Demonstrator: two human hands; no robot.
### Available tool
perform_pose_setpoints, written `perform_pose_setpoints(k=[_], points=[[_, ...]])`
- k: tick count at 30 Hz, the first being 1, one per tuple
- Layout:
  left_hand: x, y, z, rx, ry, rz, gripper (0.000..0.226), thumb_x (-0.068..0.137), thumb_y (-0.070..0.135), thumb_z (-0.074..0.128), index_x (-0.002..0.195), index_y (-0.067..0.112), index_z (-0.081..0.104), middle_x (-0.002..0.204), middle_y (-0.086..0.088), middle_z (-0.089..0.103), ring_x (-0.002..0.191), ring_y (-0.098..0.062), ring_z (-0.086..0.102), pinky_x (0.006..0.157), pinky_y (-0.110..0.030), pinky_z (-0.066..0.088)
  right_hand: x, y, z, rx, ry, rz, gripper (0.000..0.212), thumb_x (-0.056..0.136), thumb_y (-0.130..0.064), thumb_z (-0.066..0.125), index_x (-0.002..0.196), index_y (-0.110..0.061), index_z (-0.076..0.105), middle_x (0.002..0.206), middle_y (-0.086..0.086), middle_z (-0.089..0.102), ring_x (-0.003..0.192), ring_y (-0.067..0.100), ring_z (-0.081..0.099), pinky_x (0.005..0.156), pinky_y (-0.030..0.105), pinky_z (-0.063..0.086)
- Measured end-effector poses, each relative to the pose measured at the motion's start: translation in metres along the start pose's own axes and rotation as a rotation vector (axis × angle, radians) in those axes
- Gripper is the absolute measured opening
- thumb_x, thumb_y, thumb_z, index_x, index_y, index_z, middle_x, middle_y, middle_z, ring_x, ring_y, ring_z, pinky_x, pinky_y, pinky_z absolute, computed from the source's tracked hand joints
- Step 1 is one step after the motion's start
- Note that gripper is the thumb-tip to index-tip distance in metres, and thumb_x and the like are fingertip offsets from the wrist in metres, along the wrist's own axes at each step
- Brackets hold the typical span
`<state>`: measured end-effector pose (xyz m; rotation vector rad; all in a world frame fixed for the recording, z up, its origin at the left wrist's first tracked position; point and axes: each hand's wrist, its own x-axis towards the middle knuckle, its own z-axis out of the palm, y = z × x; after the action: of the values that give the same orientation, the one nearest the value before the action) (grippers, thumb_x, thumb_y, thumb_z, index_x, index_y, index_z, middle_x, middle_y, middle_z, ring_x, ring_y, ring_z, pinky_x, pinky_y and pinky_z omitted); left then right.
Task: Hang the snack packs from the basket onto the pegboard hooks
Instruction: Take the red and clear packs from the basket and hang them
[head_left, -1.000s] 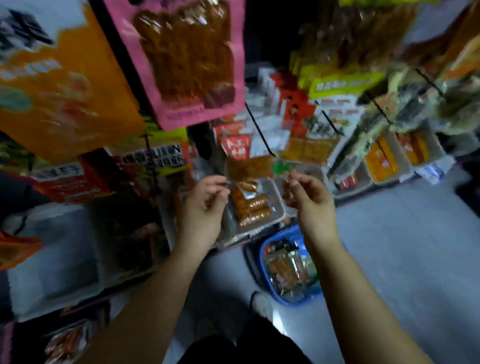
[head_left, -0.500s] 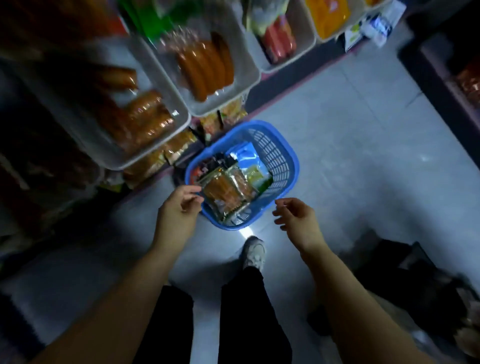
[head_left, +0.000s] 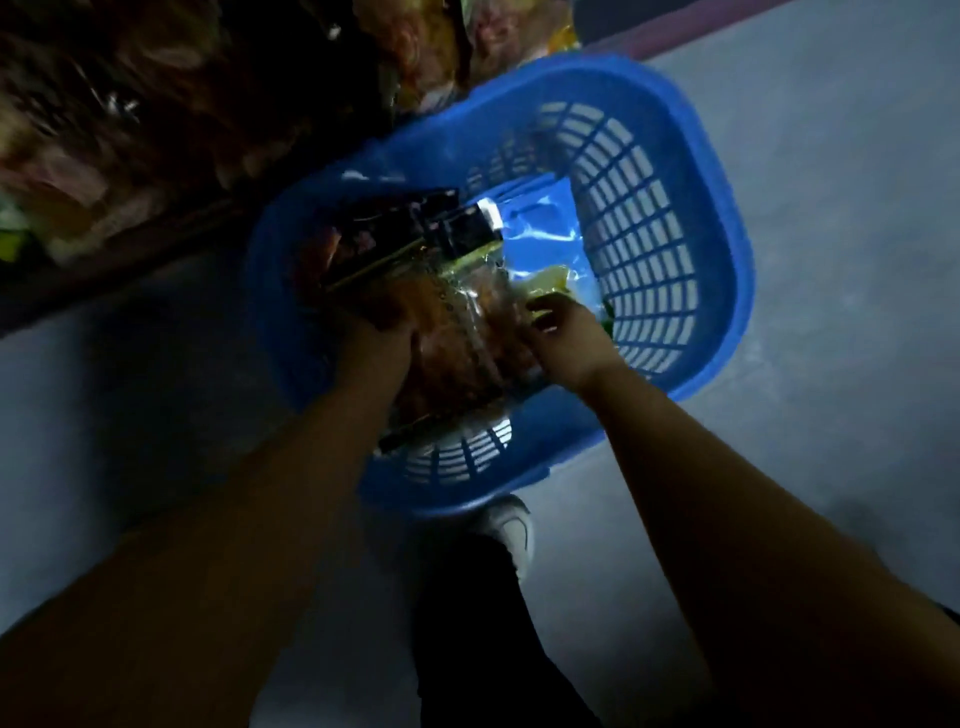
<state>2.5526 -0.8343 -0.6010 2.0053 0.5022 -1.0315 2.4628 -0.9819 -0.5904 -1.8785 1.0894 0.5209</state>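
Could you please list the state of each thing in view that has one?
Basket: upright on the floor, holding packs.
Clear snack packs: inside the basket, between both hands.
Blue pack: lying in the basket, untouched.
Left hand: on the packs, grip unclear.
Right hand: touching the packs, grip unclear.

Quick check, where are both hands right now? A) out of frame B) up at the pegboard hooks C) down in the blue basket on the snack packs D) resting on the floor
C: the left hand and right hand both reach into the blue basket, on the clear snack packs.
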Motion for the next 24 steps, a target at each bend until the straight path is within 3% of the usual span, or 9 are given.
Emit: perform_pose_setpoints(k=[5,8,10,13,15,18,20,22,24], points=[[0.027,-0.010,0.002,-0.116,0.201,0.150,0.077,0.091,0.023,0.059,0.151,0.013,0.012,0.155,-0.009,0.025,0.141,-0.025,0.027,0.117,-0.038,0.024,0.049,-0.019,0.021,0.057,0.090,-0.142,0.042,0.087,-0.018,0.063,0.126,-0.005,0.053,0.126,0.018,0.055,0.113,0.033,0.056,0.100,0.037,0.042],[0.024,-0.017,-0.003,-0.092,0.236,0.241,0.079,0.088,0.018,0.063,0.151,0.014,0.014,0.154,-0.009,0.027,0.141,-0.025,0.027,0.116,-0.043,0.024,0.058,-0.030,0.031,-0.173,0.217,-0.303,0.043,0.087,-0.018,0.059,0.127,-0.005,0.055,0.134,0.019,0.044,0.121,0.034,0.045,0.102,0.032,0.035],[0.021,-0.018,-0.005,-0.055,0.252,0.280,0.079,0.086,0.017,0.065,0.150,0.014,0.019,0.152,-0.009,0.032,0.140,-0.024,0.030,0.116,-0.042,0.025,0.063,-0.036,0.039,-0.243,0.149,-0.336,0.043,0.088,-0.021,0.059,0.127,-0.004,0.055,0.132,0.021,0.045,0.120,0.036,0.045,0.100,0.034,0.035],[0.015,-0.009,-0.008,-0.168,0.185,0.233,0.072,0.086,0.019,0.065,0.147,0.018,0.028,0.148,-0.005,0.039,0.133,-0.021,0.040,0.111,-0.040,0.034,0.061,-0.048,0.049,0.002,-0.025,-0.182,0.056,0.085,-0.033,0.068,0.129,-0.004,0.050,0.128,0.018,0.055,0.115,0.032,0.055,0.098,0.041,0.044],[0.015,-0.002,-0.013,-0.214,0.144,0.170,0.061,0.090,0.022,0.062,0.144,0.021,0.035,0.144,-0.003,0.044,0.123,-0.018,0.047,0.105,-0.038,0.040,0.058,-0.051,0.049,0.205,-0.058,-0.079,0.059,0.079,-0.028,0.075,0.126,-0.004,0.049,0.120,0.016,0.062,0.108,0.029,0.060,0.094,0.044,0.049],[0.015,0.006,-0.020,-0.235,0.149,0.150,0.038,0.095,0.021,0.052,0.133,0.025,0.048,0.126,-0.002,0.055,0.104,-0.014,0.051,0.093,-0.031,0.044,0.055,-0.044,0.043,0.504,-0.073,0.004,0.021,0.079,-0.008,0.075,0.088,-0.007,0.056,0.088,0.009,0.068,0.081,0.022,0.064,0.074,0.038,0.056],[0.016,0.007,-0.022,-0.254,0.157,0.174,0.043,0.094,0.018,0.053,0.135,0.027,0.044,0.123,0.001,0.054,0.109,-0.016,0.052,0.093,-0.031,0.044,0.049,-0.031,0.033,0.654,-0.083,0.027,0.022,0.083,-0.001,0.067,0.071,-0.013,0.054,0.063,-0.001,0.064,0.058,0.012,0.059,0.055,0.024,0.050],[0.015,0.006,-0.022,-0.247,0.136,0.200,0.054,0.093,0.021,0.055,0.142,0.027,0.033,0.136,-0.001,0.049,0.121,-0.019,0.048,0.100,-0.032,0.041,0.041,-0.015,0.022,0.753,-0.132,0.043,0.011,0.088,-0.003,0.061,0.077,-0.006,0.060,0.066,0.006,0.064,0.058,0.016,0.058,0.053,0.023,0.046],[0.013,0.005,-0.020,-0.254,0.086,0.194,0.063,0.092,0.031,0.057,0.146,0.027,0.026,0.145,-0.004,0.042,0.129,-0.022,0.043,0.106,-0.035,0.038,0.033,0.001,0.012,0.827,-0.206,0.034,0.010,0.091,-0.005,0.057,0.094,0.002,0.064,0.087,0.018,0.065,0.076,0.026,0.061,0.067,0.032,0.051]])
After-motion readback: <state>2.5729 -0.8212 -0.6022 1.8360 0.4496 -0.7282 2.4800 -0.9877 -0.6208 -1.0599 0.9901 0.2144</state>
